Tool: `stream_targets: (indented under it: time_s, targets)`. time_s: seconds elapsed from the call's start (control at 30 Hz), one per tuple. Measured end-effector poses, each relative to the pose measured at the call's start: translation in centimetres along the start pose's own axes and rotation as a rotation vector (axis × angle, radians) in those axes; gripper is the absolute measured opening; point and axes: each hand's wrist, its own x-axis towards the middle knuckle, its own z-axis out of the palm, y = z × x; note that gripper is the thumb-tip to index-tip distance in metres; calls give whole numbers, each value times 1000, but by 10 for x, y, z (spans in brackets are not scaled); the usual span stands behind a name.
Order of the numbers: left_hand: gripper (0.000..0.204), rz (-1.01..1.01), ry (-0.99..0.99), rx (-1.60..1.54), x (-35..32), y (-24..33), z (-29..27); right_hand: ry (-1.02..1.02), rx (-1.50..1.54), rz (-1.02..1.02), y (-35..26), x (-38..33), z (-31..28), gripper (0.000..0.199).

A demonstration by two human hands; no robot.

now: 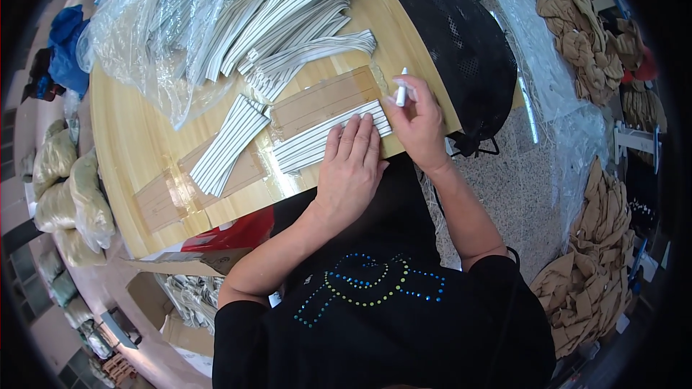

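My left hand [353, 159] lies flat, fingers stretched, pressing a striped white fabric strip [295, 156] onto the table along the near edge of a cardboard template [324, 104] with drawn lines. At the strip's right end, my right hand [422, 119] is closed around a slim white marker [401, 94], held upright. To the left, a folded striped piece [231, 142] rests across a second cardboard template [162, 202], which is taped down. Beyond the first template lies a large heap of striped fabric strips [281, 18].
Clear plastic sheeting [144, 65] partly covers the heap on the wooden table [115, 126]. A black mesh-backed chair [468, 50] stands at its right edge. Brown garments [587, 266] are piled at right, stuffed bags [65, 194] at left. Below the table, an open box [173, 328] holds striped pieces.
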Motion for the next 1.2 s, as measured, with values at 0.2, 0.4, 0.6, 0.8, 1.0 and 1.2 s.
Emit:
stream_targets:
  time_s: [0.2, 0.4, 0.6, 0.8, 1.0, 1.2]
  targets:
    - [63, -2, -12, -5, -3, -1, 1, -14, 131, 144, -8, -5, -12, 15]
    - [61, 48, -76, 72, -4, 0, 3, -220, 174, 164, -24, -3, -15, 12]
    - [62, 55, -68, 78, -6, -5, 4, -245, 72, 186, -27, 0, -12, 12]
    - [63, 50, -72, 23, -5, -4, 3, -131, 233, 188, -15, -4, -11, 13]
    - [63, 61, -70, 13, -3, -5, 2, -109, 276, 178, -13, -4, -13, 13]
    - [62, 74, -181, 106, 10, 3, -13, -157, 200, 201, -16, -6, -13, 13]
